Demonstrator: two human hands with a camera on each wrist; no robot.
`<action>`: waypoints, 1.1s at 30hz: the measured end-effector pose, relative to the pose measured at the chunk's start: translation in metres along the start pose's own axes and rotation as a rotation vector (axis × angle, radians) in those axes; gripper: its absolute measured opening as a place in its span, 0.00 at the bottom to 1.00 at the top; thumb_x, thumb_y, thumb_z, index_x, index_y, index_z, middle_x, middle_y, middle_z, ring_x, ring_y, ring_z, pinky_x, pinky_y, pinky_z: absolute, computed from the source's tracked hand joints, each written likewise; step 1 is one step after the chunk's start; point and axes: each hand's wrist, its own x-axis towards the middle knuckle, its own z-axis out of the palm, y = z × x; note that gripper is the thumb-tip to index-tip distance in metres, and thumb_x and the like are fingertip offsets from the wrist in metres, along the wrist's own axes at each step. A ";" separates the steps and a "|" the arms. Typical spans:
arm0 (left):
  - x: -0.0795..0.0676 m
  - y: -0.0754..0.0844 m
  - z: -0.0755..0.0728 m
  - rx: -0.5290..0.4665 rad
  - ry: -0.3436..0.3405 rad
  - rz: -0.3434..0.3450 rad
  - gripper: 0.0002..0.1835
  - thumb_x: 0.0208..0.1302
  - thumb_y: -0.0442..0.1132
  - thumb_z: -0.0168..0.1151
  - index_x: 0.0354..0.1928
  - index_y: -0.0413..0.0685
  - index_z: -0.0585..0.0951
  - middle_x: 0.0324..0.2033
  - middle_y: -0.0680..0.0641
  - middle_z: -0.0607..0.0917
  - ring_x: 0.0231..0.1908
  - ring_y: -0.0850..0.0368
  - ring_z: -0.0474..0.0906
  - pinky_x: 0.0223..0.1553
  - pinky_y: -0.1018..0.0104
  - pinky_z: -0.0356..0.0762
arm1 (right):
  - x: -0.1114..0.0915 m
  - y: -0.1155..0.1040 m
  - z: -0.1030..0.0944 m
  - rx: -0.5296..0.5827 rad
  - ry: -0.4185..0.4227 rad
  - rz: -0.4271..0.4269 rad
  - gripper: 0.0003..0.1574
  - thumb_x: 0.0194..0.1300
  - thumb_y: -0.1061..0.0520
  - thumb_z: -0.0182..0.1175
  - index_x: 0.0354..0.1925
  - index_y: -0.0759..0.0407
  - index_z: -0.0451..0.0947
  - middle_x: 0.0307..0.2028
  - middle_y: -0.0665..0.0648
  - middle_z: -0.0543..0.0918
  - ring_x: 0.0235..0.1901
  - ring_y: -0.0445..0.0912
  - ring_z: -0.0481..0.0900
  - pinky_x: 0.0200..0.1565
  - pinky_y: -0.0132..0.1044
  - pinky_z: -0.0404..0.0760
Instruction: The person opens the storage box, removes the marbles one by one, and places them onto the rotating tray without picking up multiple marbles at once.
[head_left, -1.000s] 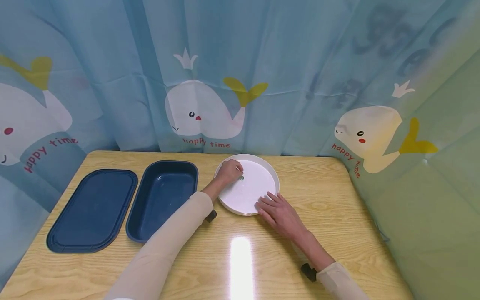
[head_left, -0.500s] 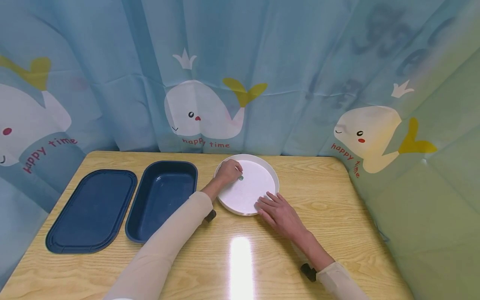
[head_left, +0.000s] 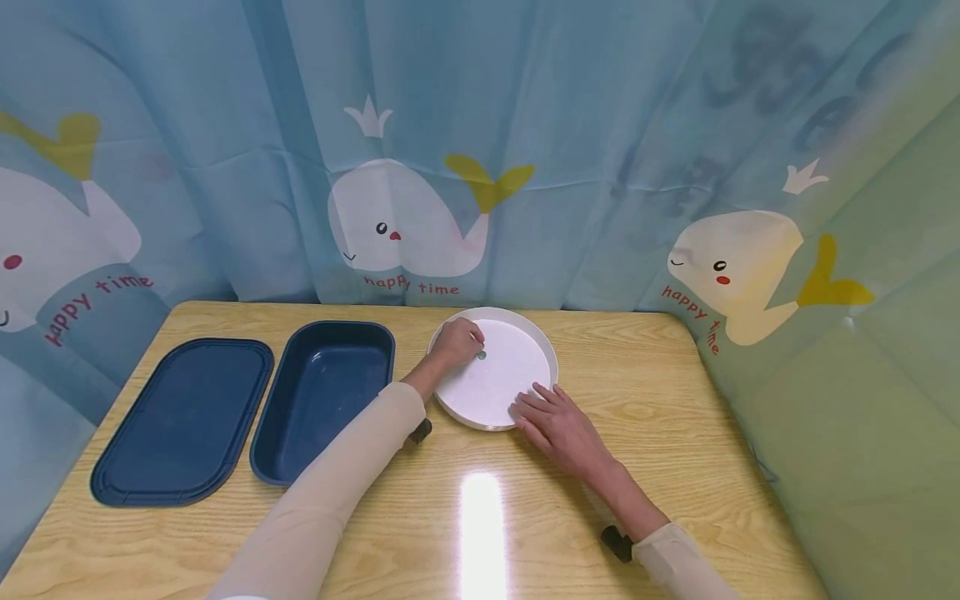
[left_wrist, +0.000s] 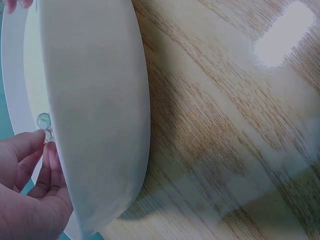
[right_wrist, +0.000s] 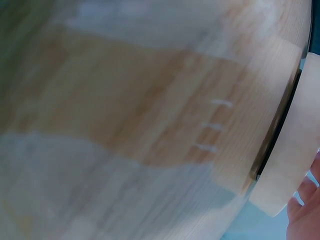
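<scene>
A round white tray with a raised rim stands at the back middle of the table. My left hand reaches over its left rim, thumb and fingertips pinching a small clear glass marble low inside. Right beside the pinched one, a green-tinted glass marble shows in the left wrist view. My right hand lies at the tray's front right, fingers spread and fairly straight over the rim. In the right wrist view, the tray wall hides part of those fingers.
Left of the tray stands a deep dark blue bin, partly covered by my left sleeve. A flat dark blue lid lies farther left. Blue curtains with whale prints hang behind the wooden table.
</scene>
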 end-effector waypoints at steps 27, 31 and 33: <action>0.001 -0.003 -0.009 -0.051 0.018 0.017 0.09 0.65 0.31 0.62 0.44 0.37 0.87 0.47 0.41 0.85 0.51 0.47 0.77 0.56 0.57 0.71 | 0.004 -0.003 -0.003 0.012 -0.017 0.008 0.19 0.72 0.52 0.60 0.57 0.55 0.83 0.58 0.56 0.81 0.65 0.56 0.71 0.67 0.57 0.60; -0.001 0.001 -0.011 -0.066 0.017 0.030 0.09 0.65 0.32 0.61 0.44 0.37 0.87 0.47 0.41 0.85 0.51 0.47 0.77 0.56 0.58 0.72 | 0.002 -0.002 -0.002 0.004 -0.013 0.005 0.20 0.72 0.51 0.61 0.57 0.55 0.83 0.58 0.56 0.81 0.65 0.56 0.71 0.67 0.58 0.60; -0.002 0.004 -0.013 -0.075 0.008 0.026 0.09 0.67 0.33 0.61 0.45 0.38 0.86 0.46 0.42 0.85 0.49 0.48 0.78 0.53 0.58 0.73 | 0.001 -0.002 -0.002 0.001 -0.011 0.001 0.19 0.71 0.51 0.61 0.57 0.55 0.83 0.58 0.56 0.82 0.64 0.57 0.72 0.66 0.58 0.61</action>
